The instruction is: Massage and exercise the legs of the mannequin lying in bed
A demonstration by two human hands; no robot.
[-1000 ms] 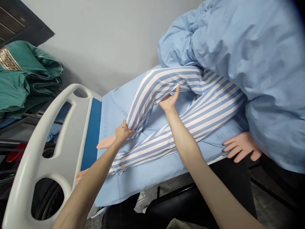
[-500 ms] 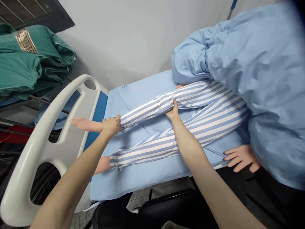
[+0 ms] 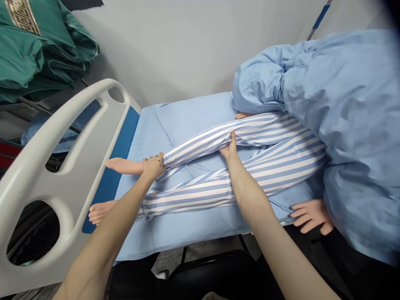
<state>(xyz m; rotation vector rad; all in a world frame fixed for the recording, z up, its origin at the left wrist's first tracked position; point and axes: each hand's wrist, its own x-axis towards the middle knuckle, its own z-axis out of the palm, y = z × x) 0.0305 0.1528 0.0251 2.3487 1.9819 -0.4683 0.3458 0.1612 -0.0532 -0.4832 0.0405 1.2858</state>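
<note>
A manikin in blue-and-white striped trousers [image 3: 281, 154] lies on a bed, its upper body under a blue cover. My left hand [image 3: 154, 164] is wrapped round the ankle of its far leg, at the trouser cuff, with the bare foot [image 3: 125, 166] sticking out beyond. Near the knee of that same leg, my right hand [image 3: 230, 146] grips from the near side, thumb on top and the other fingers hidden beneath. The manikin's near leg [image 3: 193, 198] lies on the sheet, partly behind my forearms. Its near foot [image 3: 101, 210] shows beside my left forearm.
A white footboard [image 3: 76, 166] with cut-out handles stands at the left. The blue cover [image 3: 350, 116] spreads at the right, with a manikin hand [image 3: 314, 216] over the bed edge. Folded green cloth [image 3: 59, 46] lies on a rack. A grey wall [image 3: 187, 46] runs behind the light-blue sheet [image 3: 187, 112].
The view has shifted, bringing the near foot into sight. The held foot and my left hand appear slightly farther right from the footboard. Both hands keep their grip on the leg.
</note>
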